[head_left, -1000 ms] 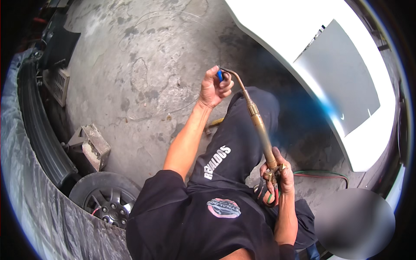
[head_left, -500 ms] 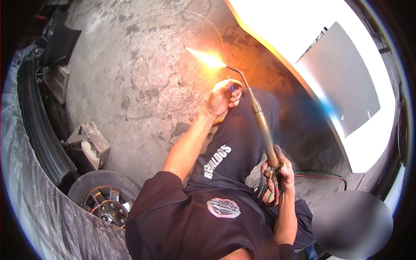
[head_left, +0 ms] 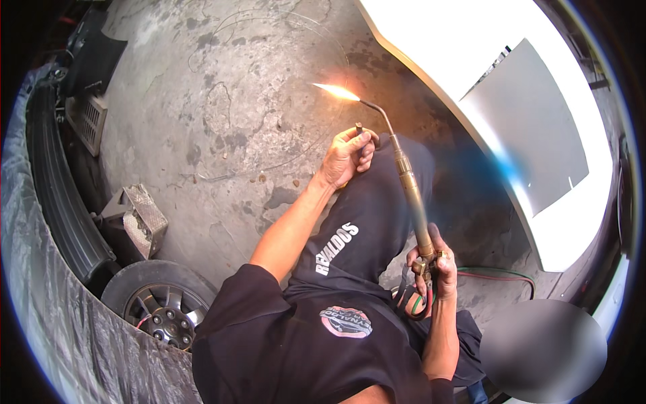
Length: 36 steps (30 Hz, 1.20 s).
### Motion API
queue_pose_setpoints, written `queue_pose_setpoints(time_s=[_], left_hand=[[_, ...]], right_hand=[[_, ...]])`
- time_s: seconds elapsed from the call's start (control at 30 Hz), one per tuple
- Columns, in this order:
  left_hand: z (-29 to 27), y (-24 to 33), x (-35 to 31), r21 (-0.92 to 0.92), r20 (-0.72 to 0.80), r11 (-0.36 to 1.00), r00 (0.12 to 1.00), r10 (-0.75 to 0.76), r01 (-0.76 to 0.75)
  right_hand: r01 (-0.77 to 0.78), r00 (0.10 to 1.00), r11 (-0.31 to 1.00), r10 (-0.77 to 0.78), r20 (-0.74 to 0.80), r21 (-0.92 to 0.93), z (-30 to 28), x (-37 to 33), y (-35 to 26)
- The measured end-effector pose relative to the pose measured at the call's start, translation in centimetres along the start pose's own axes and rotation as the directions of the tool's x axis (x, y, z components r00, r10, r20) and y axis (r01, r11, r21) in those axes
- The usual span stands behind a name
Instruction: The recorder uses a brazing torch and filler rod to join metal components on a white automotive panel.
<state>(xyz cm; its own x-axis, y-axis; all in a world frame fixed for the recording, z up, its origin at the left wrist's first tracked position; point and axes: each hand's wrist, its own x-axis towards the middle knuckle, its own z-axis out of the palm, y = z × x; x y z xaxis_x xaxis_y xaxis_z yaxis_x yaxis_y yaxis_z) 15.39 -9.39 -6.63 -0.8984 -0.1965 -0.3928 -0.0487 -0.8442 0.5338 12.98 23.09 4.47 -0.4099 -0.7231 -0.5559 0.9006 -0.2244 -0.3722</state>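
A long brass gas torch (head_left: pixel 413 195) slants up from my right hand (head_left: pixel 443 266), whose fingers are wrapped round its valve end. Its thin bent tip (head_left: pixel 378 112) gives off an orange-yellow flame (head_left: pixel 338 91) that points left over the floor. Below the flame, my left hand (head_left: pixel 344 160) is closed round a small lighter (head_left: pixel 359 128), its top end showing above the thumb. That hand is beside my raised knee, apart from the torch. A red and a green hose (head_left: pixel 498 273) run off to the right from near the torch's lower end.
At right stands a large, glaring white panel (head_left: pixel 464 74) with a grey section (head_left: pixel 538 135). On the left are a wheel (head_left: pixel 161 303), a silver metal bracket (head_left: pixel 145 219), a long black ribbed part (head_left: pixel 64 195) and plastic sheeting (head_left: pixel 81 330). Thin wire lies on the concrete floor (head_left: pixel 249 87).
The flame has become narrower and less bright, and its orange glow on the floor has faded. The torch tip has moved slightly right. Both hands keep their hold.
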Motion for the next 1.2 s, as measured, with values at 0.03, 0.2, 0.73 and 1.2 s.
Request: queue_pose_setpoints(time_s=[0.03,0.2,0.73,1.2], left_hand=[[0.0,0.0,0.0,0.0,-0.005,1.0,1.0,0.007,-0.007],[0.2,0.1,0.1,0.023,-0.025,1.0,0.999,0.022,-0.021],[0.0,0.0,0.4,0.061,-0.052,0.998,0.998,0.032,-0.029],[-1.4,-0.4,0.8,0.072,-0.102,0.997,0.994,0.048,-0.04]], right_hand=[[-0.001,1.0,1.0,0.001,0.005,-0.001,0.0,0.0,-0.1],[0.006,1.0,1.0,-0.007,0.006,0.007,0.1,0.0,-0.1],[0.001,1.0,0.999,-0.001,0.013,0.033,0.0,0.2,-0.2],[-0.014,0.999,0.999,0.016,0.045,-0.04,-0.7,0.2,-0.5]])
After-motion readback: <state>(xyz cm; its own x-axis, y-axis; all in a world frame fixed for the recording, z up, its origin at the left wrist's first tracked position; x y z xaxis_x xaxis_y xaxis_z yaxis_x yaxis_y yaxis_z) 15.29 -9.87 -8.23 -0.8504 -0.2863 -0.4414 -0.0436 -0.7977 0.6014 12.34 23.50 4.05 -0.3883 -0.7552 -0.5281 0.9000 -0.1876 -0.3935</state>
